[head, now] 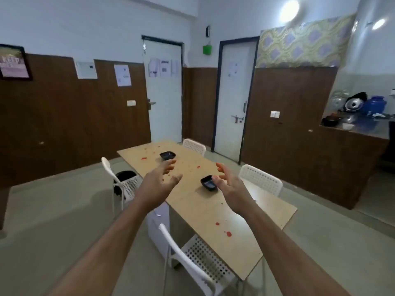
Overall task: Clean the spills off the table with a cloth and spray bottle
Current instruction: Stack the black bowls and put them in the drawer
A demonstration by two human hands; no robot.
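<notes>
Red spills [228,233] dotted the long wooden counter [205,212] between two black bowls [209,183], while the left hand [157,184] and right hand [232,186] hovered apart, fingers relaxed, holding nothing.

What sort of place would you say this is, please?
Probably a shared dining or break room: a long pale wooden table with white perforated plastic chairs around it, and a side counter holding a blue water container and cookware.
</notes>
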